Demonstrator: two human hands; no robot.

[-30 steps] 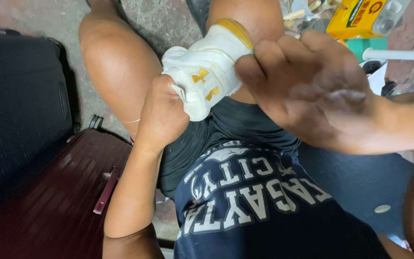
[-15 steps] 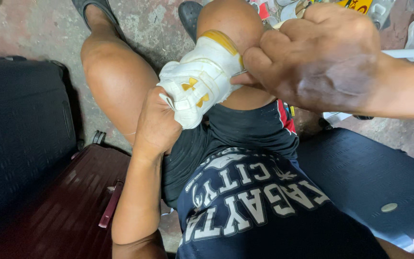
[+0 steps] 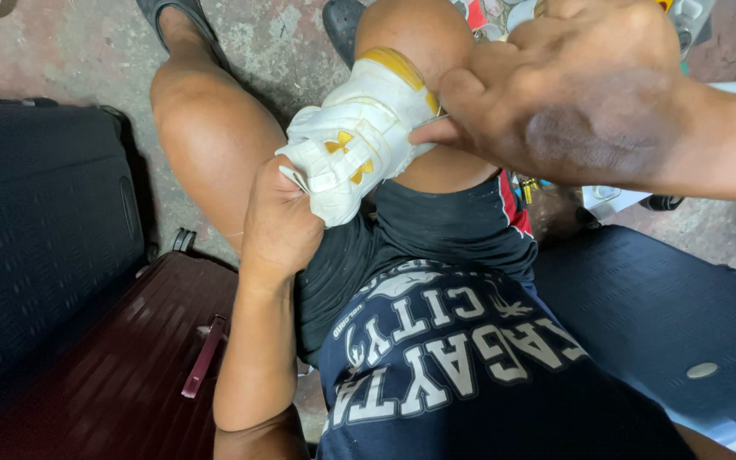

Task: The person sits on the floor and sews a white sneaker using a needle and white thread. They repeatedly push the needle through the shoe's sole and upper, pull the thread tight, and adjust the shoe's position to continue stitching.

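White leather shoe with yellow trim rests on the person's right knee, toe end pointing away. The left hand is clamped on its near end, pinching a white flap. The right hand has fingertips closed together at the shoe's far side, seemingly on something thin. To do this well, I judge the left hand should keep the shoe braced against the knee while the right works in short, steady pulls. Whatever the right fingertips pinch is too small to make out, and the shoe's sole is hidden. A maroon hard-shell suitcase and a black one lie beside the left leg on the concrete floor.
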